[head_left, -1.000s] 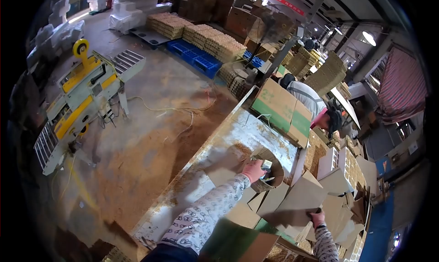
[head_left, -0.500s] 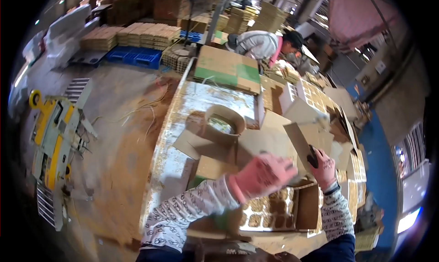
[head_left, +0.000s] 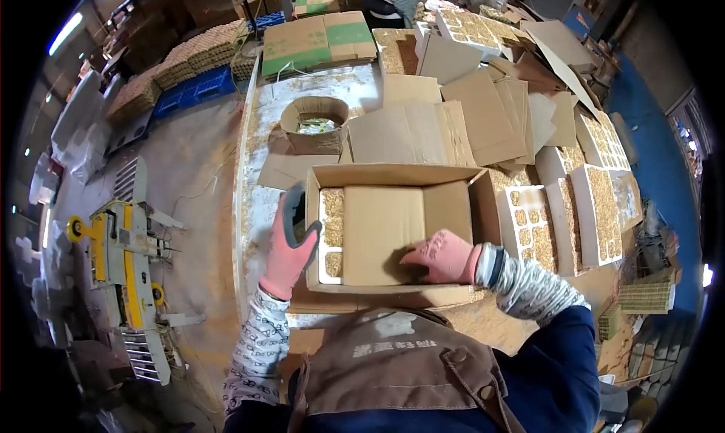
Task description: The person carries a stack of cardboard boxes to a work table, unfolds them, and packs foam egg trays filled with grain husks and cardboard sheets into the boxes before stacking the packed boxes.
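An open cardboard box [head_left: 393, 175] is in front of me, with a white tray [head_left: 332, 240] of brown filling showing along its left side. A creased cardboard sheet [head_left: 383, 229] covers most of the tray. My left hand [head_left: 291, 244], in a pink and grey glove, is at the box's left wall, thumb apart from the fingers and near the rim. Inside the box, my right hand [head_left: 445, 258] has its fingers bent down against the sheet near the front wall; its fingertips are hidden.
A round cardboard ring [head_left: 316, 142] holds small packets behind the box. Loose cardboard pieces [head_left: 404, 135] lie beyond it, and filled white trays [head_left: 531, 225] stand to the right. Flat green-marked boxes [head_left: 317, 40] lie at the back. A yellow machine [head_left: 128, 255] is on the floor at left.
The cardboard in my right hand has gone down into the box over the tray. My left hand has moved from above the box to its left wall. My view has tilted down.
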`<state>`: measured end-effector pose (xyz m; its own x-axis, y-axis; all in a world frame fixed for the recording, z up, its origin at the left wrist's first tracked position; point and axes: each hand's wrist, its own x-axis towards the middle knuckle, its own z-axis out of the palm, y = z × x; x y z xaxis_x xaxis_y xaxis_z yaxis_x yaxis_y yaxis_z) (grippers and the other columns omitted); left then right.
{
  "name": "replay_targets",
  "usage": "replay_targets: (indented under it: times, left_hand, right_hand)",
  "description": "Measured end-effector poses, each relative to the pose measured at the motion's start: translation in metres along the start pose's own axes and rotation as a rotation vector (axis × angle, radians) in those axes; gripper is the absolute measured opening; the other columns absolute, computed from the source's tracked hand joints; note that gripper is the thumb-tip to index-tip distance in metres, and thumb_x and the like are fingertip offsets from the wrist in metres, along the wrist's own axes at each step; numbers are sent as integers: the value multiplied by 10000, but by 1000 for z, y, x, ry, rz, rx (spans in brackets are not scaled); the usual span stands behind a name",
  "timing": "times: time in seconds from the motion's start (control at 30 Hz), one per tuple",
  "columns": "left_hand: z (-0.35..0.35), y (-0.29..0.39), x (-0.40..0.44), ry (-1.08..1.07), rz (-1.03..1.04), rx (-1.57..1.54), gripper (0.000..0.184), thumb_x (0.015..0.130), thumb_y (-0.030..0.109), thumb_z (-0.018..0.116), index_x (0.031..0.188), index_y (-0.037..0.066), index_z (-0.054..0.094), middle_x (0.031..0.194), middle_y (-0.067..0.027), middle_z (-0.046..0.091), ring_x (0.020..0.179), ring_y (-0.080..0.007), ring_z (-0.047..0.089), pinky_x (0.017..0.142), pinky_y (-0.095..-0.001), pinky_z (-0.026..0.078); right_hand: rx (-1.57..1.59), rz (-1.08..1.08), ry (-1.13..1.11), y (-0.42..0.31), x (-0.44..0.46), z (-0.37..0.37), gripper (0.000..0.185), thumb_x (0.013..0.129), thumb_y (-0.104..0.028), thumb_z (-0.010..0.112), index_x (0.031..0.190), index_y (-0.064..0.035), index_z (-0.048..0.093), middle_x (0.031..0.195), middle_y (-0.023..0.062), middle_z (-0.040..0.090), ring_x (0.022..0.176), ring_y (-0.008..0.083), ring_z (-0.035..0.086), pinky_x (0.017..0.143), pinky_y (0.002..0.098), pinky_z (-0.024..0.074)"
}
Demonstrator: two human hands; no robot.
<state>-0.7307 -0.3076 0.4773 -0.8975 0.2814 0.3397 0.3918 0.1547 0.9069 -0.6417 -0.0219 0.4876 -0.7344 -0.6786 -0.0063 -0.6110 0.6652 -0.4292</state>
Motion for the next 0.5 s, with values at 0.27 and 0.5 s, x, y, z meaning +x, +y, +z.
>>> replay_targets:
  times: [0.27, 0.5]
  left_hand:
    - [-1, 35, 1, -30, -117, 235, 333, 750, 31, 608, 1079, 8, 561, 1148, -149, 533, 1059, -259, 514, 938, -318, 385]
    - [24, -4, 23, -748, 52, 609, 486, 737, 88, 609, 1211, 139, 519, 1341, -103, 396, 1224, -334, 332, 1027, -403, 303]
  right_hand:
    - [509, 638, 553, 27, -103, -119, 508, 736, -20, 670, 1211, -29, 490, 1239, 164, 483, 1079, 227, 522, 906, 307, 436]
    - [1151, 843, 514, 49, -46, 12, 349, 747, -163, 707, 1017, 0, 558, 748, 16, 584, 617, 90, 528, 527, 224, 438]
